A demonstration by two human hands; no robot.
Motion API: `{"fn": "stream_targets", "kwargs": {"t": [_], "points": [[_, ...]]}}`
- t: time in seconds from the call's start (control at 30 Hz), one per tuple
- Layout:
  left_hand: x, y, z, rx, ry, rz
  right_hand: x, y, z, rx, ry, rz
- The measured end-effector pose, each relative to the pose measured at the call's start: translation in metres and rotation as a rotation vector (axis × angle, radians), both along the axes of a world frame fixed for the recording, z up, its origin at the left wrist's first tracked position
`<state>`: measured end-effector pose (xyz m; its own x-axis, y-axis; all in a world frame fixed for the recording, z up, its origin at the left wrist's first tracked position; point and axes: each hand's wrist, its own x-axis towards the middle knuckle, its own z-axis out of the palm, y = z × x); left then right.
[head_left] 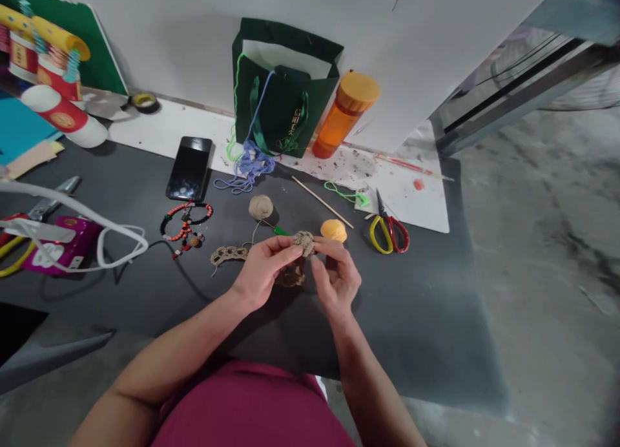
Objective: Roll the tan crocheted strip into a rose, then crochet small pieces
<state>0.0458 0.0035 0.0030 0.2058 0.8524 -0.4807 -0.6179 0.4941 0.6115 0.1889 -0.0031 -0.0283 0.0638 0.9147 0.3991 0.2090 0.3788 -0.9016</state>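
Between both hands is a small beige crocheted flower (pixel 304 241). My left hand (pixel 264 269) pinches its left side with thumb and fingers. From the right, my right hand (pixel 336 272) has its fingers at the flower's edge, the thumb a little lower. Left of the hands lies a strip of beige crochet (pixel 228 254) with a yarn end trailing. Beyond it sits a ball of beige yarn (pixel 261 207), and a green-handled crochet hook (pixel 279 230) lies just past the left fingers. A yellow yarn ball (pixel 334 230) rests behind the right hand. Something brown, partly hidden, lies below the flower.
Scissors (pixel 390 230) and a thin wooden stick (pixel 323 202) lie to the right. Behind stand a dark green paper bag (pixel 271 104) and an orange bottle (pixel 345 114). Purple yarn (pixel 249 168), a phone (pixel 190 169), beads (pixel 185 221) and a white cable (pixel 119 227) are leftward.
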Motion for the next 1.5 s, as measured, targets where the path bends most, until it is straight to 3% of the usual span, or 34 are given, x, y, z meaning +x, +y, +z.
{"fn": "stream_targets", "kwargs": {"t": [0.2, 0.33, 0.5, 0.9, 1.27, 1.5], "points": [[0.0, 0.001, -0.005, 0.101, 0.152, 0.031, -0.002, 0.007, -0.002, -0.307, 0.397, 0.052], [-0.001, 0.0, -0.005, 0.143, 0.262, 0.022, 0.003, 0.01, -0.005, -0.446, 0.45, 0.1], [-0.002, -0.001, -0.003, 0.146, 0.205, -0.029, 0.006, 0.011, -0.006, -0.425, 0.486, 0.101], [-0.003, 0.003, -0.003, 0.131, 0.238, -0.005, 0.005, 0.01, -0.005, -0.409, 0.488, 0.158], [0.005, -0.002, -0.007, 0.167, 0.265, -0.01, -0.012, 0.011, -0.008, -0.413, 0.693, -0.035], [0.008, 0.0, -0.009, 0.159, 0.335, 0.035, -0.013, 0.01, -0.013, -0.355, 0.623, -0.078]]}}
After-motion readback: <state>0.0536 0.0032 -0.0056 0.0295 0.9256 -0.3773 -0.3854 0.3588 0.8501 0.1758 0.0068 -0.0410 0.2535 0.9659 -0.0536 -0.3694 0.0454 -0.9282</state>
